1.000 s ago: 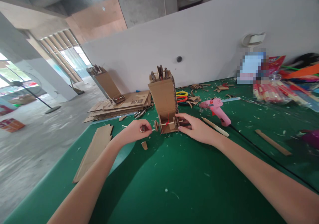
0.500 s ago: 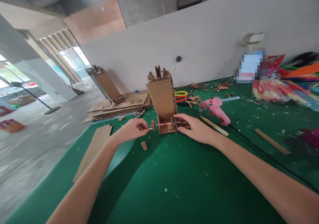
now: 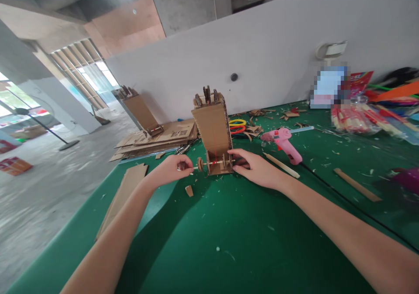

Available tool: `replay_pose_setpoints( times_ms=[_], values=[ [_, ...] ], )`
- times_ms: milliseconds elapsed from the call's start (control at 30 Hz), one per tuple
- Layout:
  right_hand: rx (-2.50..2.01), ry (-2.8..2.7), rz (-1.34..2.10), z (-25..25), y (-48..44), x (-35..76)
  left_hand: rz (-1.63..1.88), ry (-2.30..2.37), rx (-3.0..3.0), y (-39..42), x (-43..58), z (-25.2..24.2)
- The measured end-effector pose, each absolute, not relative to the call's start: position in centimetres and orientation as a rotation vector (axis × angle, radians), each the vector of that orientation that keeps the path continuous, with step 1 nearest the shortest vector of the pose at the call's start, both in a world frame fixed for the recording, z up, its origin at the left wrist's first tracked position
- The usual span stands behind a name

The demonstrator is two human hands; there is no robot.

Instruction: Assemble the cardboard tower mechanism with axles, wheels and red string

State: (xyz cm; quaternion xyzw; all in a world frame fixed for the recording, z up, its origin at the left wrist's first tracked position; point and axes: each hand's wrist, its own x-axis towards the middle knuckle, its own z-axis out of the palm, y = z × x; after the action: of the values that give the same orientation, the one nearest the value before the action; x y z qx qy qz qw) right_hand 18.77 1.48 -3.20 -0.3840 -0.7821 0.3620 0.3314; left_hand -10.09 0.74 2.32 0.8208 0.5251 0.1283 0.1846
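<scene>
A cardboard model (image 3: 212, 128) stands upright on the green table, with a tall back panel and a small open box at its foot. Through that box runs a thin wooden stick (image 3: 218, 162) carrying cardboard discs, with red string around its middle. One disc (image 3: 200, 164) sits outside the box's left wall. My left hand (image 3: 175, 170) pinches the stick's left end between thumb and fingertips. On the other side, my right hand (image 3: 250, 167) grips the box's right wall; some of its fingers are hidden behind the cardboard.
To the right lie a pink glue gun (image 3: 284, 143) with its cord, a wooden stick (image 3: 281, 165) and a cardboard strip (image 3: 356, 185). Scissors (image 3: 237, 126) and cardboard scraps lie behind. Another cardboard model (image 3: 139, 111) stands on stacked cardboard sheets (image 3: 173, 132) at left.
My left hand has shifted slightly left, and the stick with its discs has slid a little left through the box. My right hand has stayed at the right wall.
</scene>
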Motion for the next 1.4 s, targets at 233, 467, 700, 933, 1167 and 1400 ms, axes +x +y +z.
replay_pose_setpoints(
  times_ms=[233, 467, 700, 933, 1167, 1400],
  values=[
    [-0.979, -2.037, 0.932, -3.4, 1.6, 18.8, 0.366, 1.480, 2.319, 0.8, -10.2, 2.3],
    [-0.970, -2.039, 0.933, -3.5, 1.6, 18.8, 0.377, 1.496, 2.314, 0.7, -10.1, 2.6],
    [-0.984, -2.042, 0.927, -3.4, 1.5, 18.7, 0.381, 1.510, 2.305, 0.6, -10.1, 2.7],
    [-0.995, -2.051, 0.925, -3.3, 1.5, 18.7, 0.416, 1.493, 2.310, 0.8, -10.3, 2.4],
    [-0.965, -2.031, 0.944, -3.5, 1.5, 18.7, 0.449, 1.456, 2.298, 0.7, -9.8, 2.2],
    [-0.955, -2.020, 0.930, -3.8, 1.6, 18.6, 0.426, 1.474, 2.296, 0.3, -8.1, 1.5]
  ],
)
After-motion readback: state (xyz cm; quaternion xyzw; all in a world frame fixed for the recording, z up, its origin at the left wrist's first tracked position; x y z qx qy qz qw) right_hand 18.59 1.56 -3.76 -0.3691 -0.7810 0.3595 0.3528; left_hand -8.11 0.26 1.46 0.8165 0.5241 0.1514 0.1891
